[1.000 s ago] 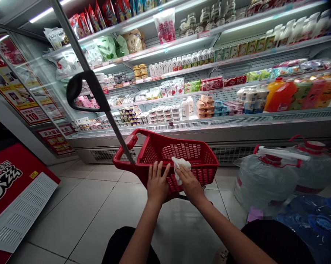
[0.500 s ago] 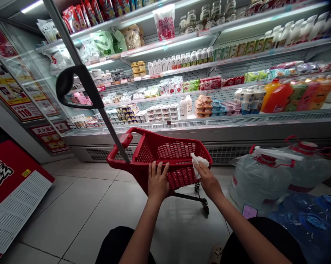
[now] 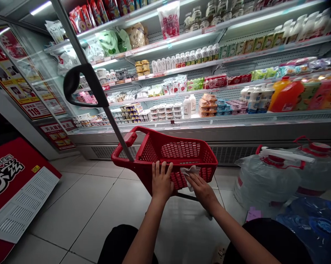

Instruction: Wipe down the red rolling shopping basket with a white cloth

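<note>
A red plastic shopping cart (image 3: 179,154) with a mesh basket stands in front of me, its long grey pole rising to the upper left. My left hand (image 3: 162,181) lies against the near side of the basket, fingers apart and stretched up to the rim. In my right hand (image 3: 201,189) is a crumpled white cloth (image 3: 191,171), pressed on the basket's near side just below the rim. The fingers lie over the cloth and partly hide it. Inside, the visible part of the basket shows only red mesh walls.
A refrigerated display (image 3: 171,126) with bottles, tubs and packets runs behind the cart. Large water jugs (image 3: 267,179) and blue bottles (image 3: 313,220) stand close on my right. A red freezer (image 3: 19,183) is at the left. Pale floor tiles (image 3: 80,212) lie below.
My right hand has slid the cloth leftward along the basket's near side, from the front corner toward my left hand. The left hand keeps its place on the cart. The view has shifted slightly.
</note>
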{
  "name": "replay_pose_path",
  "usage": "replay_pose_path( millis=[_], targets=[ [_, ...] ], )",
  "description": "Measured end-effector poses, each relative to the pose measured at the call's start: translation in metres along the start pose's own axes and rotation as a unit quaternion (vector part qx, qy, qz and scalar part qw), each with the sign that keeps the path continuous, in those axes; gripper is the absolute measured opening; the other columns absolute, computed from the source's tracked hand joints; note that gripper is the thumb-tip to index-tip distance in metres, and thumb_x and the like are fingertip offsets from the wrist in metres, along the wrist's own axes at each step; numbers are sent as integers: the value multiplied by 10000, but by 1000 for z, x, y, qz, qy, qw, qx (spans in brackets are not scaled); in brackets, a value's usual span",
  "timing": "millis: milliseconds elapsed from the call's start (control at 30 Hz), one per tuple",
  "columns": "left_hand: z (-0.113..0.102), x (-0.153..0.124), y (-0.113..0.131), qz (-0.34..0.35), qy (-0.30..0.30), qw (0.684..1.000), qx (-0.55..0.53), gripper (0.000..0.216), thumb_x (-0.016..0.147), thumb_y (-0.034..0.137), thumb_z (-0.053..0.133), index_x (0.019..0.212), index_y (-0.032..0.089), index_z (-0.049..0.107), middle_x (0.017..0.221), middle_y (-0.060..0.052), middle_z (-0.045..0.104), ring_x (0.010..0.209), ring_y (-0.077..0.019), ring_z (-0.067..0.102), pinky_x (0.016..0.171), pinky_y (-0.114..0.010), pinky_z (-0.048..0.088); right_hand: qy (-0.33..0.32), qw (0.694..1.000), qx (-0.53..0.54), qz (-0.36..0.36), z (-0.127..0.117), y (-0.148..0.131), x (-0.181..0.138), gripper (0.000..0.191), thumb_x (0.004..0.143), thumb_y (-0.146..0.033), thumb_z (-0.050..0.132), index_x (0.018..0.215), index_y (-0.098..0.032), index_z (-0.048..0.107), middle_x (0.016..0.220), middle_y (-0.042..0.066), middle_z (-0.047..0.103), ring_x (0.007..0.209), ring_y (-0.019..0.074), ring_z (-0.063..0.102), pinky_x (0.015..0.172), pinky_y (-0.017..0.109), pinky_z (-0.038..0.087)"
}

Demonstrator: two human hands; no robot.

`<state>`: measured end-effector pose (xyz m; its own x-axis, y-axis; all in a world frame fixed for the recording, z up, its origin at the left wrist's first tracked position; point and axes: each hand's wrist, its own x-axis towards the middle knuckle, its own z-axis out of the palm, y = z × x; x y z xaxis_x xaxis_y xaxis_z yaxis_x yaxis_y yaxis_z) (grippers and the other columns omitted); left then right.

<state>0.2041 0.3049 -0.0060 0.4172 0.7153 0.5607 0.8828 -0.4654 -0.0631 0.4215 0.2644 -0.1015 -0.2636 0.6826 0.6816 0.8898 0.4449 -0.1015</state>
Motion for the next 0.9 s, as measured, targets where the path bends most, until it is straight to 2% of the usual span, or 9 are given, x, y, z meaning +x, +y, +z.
replay_pose_path(
  millis=[200,367,500,600,733,900],
  targets=[
    [-2,0,3,-2,2,1000,-15,835,709,228,712,1516,271,502,1493,-87,519,1474,-406,334,1283,-625,193,-1,999,-33,23,4,-11,-2,868,860,84,305,1659,-234,188,1638,73,411,1436,266,494,1088,456,536],
    [-1,-1,0,0,0,1000,-16,835,716,239,715,1522,268,497,1507,-92,507,1482,-399,322,1292,-618,176,-3,999,-32,25,-7,-15,9,843,884,76,318,1664,-208,166,1623,93,439,1439,278,489,1115,468,518],
    [-1,-3,-1,0,-2,1000,-18,841,719,246,717,1527,274,487,1511,-90,503,1486,-399,316,1292,-617,170,-7,1000,-18,15,-6,-12,5,824,898,70,308,1664,-195,158,1609,121,457,1443,250,488,1092,410,538],
    [-2,-4,0,1,-4,1000,-27,842,715,239,721,1525,265,490,1514,-93,500,1488,-401,312,1296,-612,155,-9,999,-33,27,1,-13,-1,804,888,69,322,1650,-172,230,1598,140,468,1405,260,531,1059,403,555],
    [-5,-3,3,-5,-5,999,-49,810,731,216,695,1516,247,499,1515,-99,503,1490,-387,321,1303,-607,122,-25,994,-95,40,7,-22,0,724,865,70,363,1557,-132,436,1586,153,481,1360,306,566,1042,455,550],
    [-5,0,7,-10,-23,996,-87,759,755,153,624,1502,211,503,1516,-122,500,1493,-332,352,1312,-595,44,-71,987,-139,43,-8,-24,17,576,895,39,379,1410,-96,599,1556,168,515,1286,318,614,987,443,566]
  ],
)
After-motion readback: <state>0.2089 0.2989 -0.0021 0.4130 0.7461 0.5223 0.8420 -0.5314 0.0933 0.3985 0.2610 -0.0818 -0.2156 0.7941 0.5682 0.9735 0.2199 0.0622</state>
